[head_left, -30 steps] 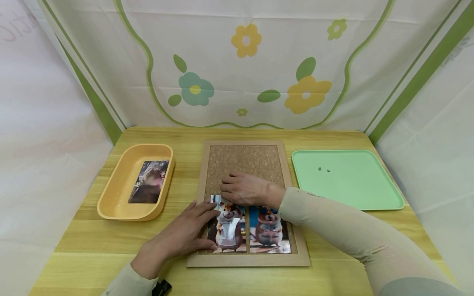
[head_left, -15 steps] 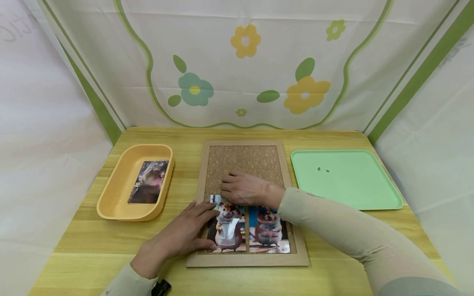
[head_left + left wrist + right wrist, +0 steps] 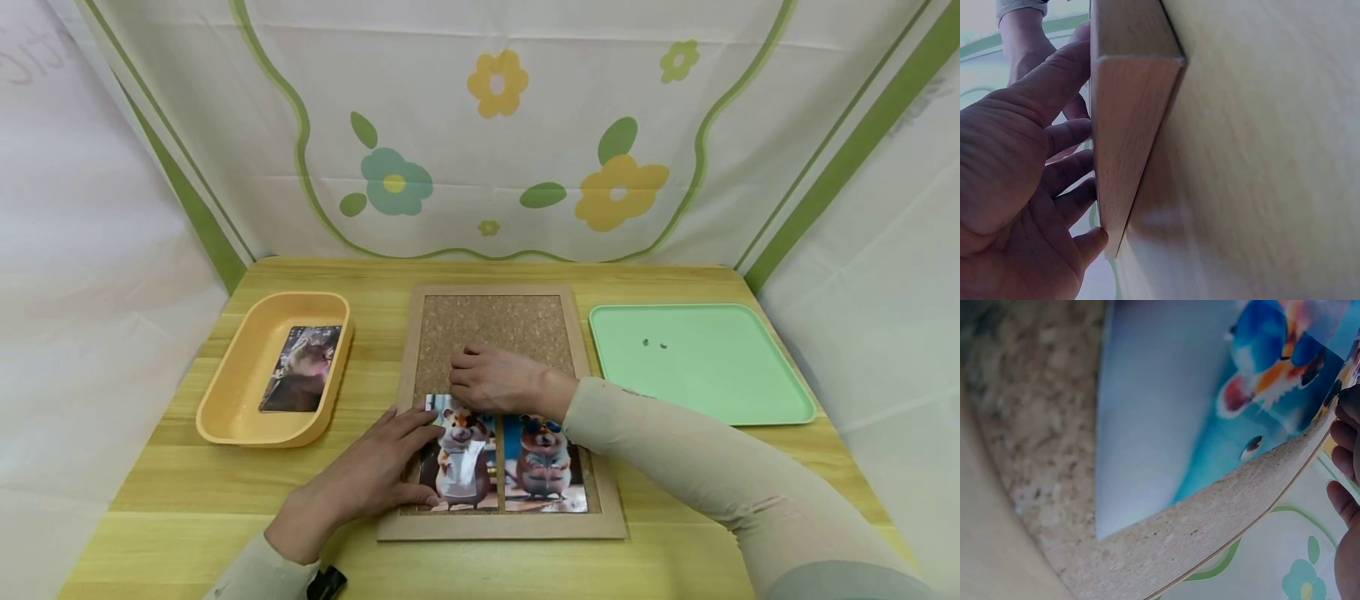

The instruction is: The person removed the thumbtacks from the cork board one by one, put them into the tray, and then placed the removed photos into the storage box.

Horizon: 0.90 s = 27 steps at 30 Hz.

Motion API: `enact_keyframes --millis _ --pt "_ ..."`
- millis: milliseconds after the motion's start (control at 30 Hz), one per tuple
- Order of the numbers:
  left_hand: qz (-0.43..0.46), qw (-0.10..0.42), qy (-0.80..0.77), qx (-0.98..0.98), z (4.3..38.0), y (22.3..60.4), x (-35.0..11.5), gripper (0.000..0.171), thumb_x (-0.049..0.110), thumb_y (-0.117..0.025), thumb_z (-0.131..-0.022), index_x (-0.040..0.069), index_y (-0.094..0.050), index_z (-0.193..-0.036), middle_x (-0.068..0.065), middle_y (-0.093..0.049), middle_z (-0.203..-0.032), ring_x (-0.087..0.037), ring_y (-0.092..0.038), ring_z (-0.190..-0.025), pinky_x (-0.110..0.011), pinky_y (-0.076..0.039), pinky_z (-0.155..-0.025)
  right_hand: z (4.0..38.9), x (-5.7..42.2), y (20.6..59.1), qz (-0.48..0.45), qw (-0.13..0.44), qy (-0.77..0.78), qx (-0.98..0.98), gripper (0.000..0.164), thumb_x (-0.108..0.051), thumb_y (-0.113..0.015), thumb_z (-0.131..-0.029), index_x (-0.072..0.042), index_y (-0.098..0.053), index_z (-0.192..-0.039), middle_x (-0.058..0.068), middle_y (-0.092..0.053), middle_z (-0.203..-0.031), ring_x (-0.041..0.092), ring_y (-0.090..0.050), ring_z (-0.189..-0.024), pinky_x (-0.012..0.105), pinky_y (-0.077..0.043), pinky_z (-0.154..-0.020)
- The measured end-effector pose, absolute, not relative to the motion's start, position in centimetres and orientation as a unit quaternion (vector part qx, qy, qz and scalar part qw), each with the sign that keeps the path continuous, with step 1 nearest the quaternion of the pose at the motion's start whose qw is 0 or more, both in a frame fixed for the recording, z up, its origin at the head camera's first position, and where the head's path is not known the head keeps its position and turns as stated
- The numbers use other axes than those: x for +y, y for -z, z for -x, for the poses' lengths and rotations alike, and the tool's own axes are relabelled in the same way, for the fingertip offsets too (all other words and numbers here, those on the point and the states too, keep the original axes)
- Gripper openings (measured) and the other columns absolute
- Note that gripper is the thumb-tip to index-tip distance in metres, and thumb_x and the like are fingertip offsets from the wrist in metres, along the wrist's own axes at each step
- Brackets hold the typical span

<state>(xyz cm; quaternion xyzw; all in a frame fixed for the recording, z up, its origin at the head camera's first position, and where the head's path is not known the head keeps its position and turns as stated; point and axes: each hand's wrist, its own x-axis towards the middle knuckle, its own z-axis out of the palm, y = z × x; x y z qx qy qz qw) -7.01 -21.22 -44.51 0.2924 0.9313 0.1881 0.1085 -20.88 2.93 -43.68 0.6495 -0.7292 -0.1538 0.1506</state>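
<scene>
A wood-framed cork board (image 3: 495,321) lies mid-table with two hamster photos side by side on its near half. My left hand (image 3: 367,475) rests with extended fingers on the left edge of the left photo (image 3: 467,477). In the left wrist view, that hand (image 3: 1029,162) reaches along the frame (image 3: 1132,112). My right hand (image 3: 506,381) has bent fingers at the left photo's top edge; its fingertips and anything between them are hidden. The right photo (image 3: 546,468) lies under my right wrist. Near its top edge, the right wrist view shows a small shiny pin (image 3: 1252,447).
To the left stands an orange bin (image 3: 225,408) holding a photo (image 3: 303,371). A green tray (image 3: 720,367) on the right carries two tiny metallic pieces (image 3: 646,342). Behind the table (image 3: 187,517) hangs a flower-printed curtain (image 3: 450,125).
My right hand has risen very slightly at the left photo's top edge. The left hand, photos and board stay in place.
</scene>
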Motion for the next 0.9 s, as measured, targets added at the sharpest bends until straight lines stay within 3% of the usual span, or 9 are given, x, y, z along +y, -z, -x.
enact_keyframes --millis 567,900 --pt "-0.293 0.106 -0.188 0.931 7.0 44.6 -21.3 0.085 0.060 -0.080 -0.087 0.010 -0.056 -0.152 -0.014 -0.046 -0.163 -0.034 -0.037 -0.156 -0.059 -0.023 -0.129 20.2 1.6 42.6 -0.621 0.080 0.165 -0.762 0.020 -0.028 -0.057 -0.111 -0.025 -0.077 -0.112 -0.009 -0.073 -0.111 0.013 -0.060 -0.101 0.033 -0.048 -0.087" --pt "-0.294 0.105 -0.192 0.930 7.0 44.6 -21.3 0.084 0.059 -0.080 -0.088 0.010 -0.056 -0.152 -0.014 -0.046 -0.163 -0.034 -0.036 -0.156 -0.059 -0.023 -0.130 20.2 1.7 42.9 -0.625 0.106 0.172 -0.754 0.028 -0.035 -0.051 -0.113 -0.024 -0.076 -0.113 -0.007 -0.073 -0.112 0.013 -0.062 -0.103 0.033 -0.050 -0.090"
